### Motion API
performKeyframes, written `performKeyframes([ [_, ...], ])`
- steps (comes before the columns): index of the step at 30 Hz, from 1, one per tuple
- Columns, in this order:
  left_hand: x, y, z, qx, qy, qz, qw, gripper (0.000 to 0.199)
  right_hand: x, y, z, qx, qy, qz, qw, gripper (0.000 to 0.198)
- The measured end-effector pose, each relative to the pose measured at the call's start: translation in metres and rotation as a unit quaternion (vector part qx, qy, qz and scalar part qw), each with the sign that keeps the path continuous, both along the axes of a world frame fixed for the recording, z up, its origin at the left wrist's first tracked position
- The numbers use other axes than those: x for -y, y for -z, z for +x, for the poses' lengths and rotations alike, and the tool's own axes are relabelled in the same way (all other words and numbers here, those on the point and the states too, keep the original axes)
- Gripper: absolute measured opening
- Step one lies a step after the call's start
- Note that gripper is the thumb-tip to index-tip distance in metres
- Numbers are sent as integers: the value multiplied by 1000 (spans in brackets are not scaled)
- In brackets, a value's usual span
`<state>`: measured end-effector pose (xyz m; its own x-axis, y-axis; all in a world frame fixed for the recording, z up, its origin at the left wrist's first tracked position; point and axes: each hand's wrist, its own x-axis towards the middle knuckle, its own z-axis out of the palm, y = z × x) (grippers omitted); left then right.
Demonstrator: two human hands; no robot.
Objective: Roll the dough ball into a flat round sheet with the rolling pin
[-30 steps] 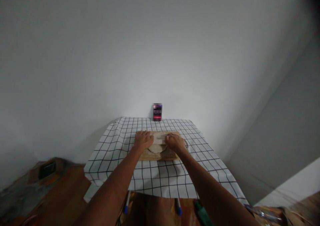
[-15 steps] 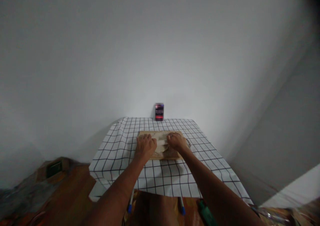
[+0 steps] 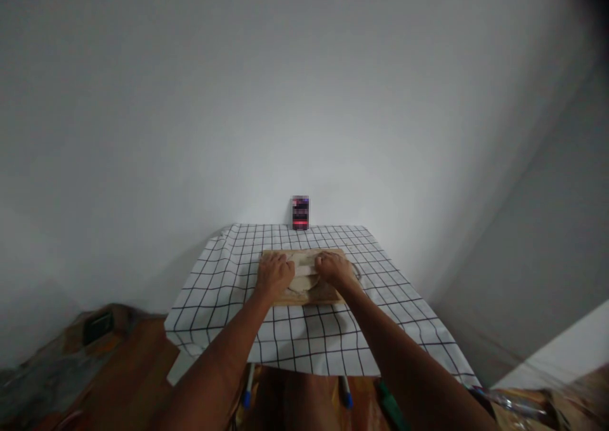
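Note:
On a wooden board [image 3: 304, 302] lies a flat, pale sheet of dough [image 3: 303, 284]. A light rolling pin [image 3: 305, 270] crosses it from side to side, with only its middle showing between my hands. Closed over its left end is my left hand [image 3: 276, 275], knuckles up. My right hand [image 3: 333, 269] is wrapped round the right end in the same way. Both hands hide the pin's ends and part of the board.
A white checked cloth [image 3: 214, 298] covers the table. A dark, blurred upright object [image 3: 300, 213] leans at the wall [image 3: 304, 101] behind. Boxes [image 3: 98, 326] sit on the floor at left. Two blue-tipped legs [image 3: 347, 393] show below the near edge, and bagged items [image 3: 518, 405] lie at right.
The view has shifted slightly, so the table sits a little further left. Both hands keep their grip on the rolling pin, and more of the dough's near edge shows.

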<state>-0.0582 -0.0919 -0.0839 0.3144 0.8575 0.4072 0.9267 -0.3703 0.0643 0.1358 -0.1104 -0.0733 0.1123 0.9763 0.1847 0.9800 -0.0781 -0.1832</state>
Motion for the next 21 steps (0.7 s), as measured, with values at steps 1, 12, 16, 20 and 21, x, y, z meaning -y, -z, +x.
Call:
performKeyframes([
  [1, 3, 3, 0, 0, 1, 4, 1000, 41, 1, -1, 0, 1, -4, 1, 1000, 44],
  [12, 18, 17, 1, 8, -1, 49, 999, 49, -3, 5, 3, 14, -34, 12, 999, 41],
  [16, 6, 15, -1, 5, 23, 62, 998, 38, -3, 7, 2, 22, -32, 14, 999, 42],
  [20, 10, 15, -2, 12, 24, 71, 997, 39, -4, 7, 2, 25, -35, 15, 999, 42],
  [21, 14, 14, -3, 12, 24, 70, 997, 41, -5, 7, 2, 25, -39, 15, 999, 41],
])
